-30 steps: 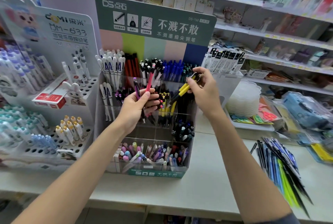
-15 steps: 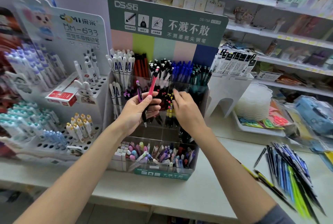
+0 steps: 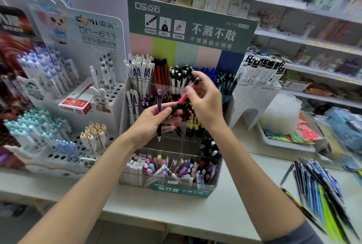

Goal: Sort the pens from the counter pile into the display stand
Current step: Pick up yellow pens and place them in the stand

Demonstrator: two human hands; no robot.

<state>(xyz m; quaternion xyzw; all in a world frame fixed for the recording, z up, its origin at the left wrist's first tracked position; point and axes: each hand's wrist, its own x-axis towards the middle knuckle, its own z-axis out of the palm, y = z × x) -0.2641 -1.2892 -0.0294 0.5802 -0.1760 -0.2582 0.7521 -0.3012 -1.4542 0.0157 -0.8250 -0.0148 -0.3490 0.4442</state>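
Observation:
A clear tiered display stand (image 3: 217,167) with a green header stands on the counter, its compartments full of pens. In front of its middle tier my left hand (image 3: 150,124) grips a purple pen (image 3: 159,104) upright and the lower end of a pink pen (image 3: 181,100). My right hand (image 3: 205,102) pinches the upper part of that pink pen, which slants up to the right. A pile of loose pens (image 3: 321,190), blue, black and green, lies on the counter at the right.
A white stand of capped pens (image 3: 64,94) stands to the left of the display. A white riser (image 3: 252,102) and a tray with plastic lids (image 3: 278,118) sit to its right. Store shelves fill the background. The counter's front edge (image 3: 176,222) runs below.
My right hand let go of the yellow pens at the stand, moved left and took hold of the pink pen held in my left hand. The view shifted left.

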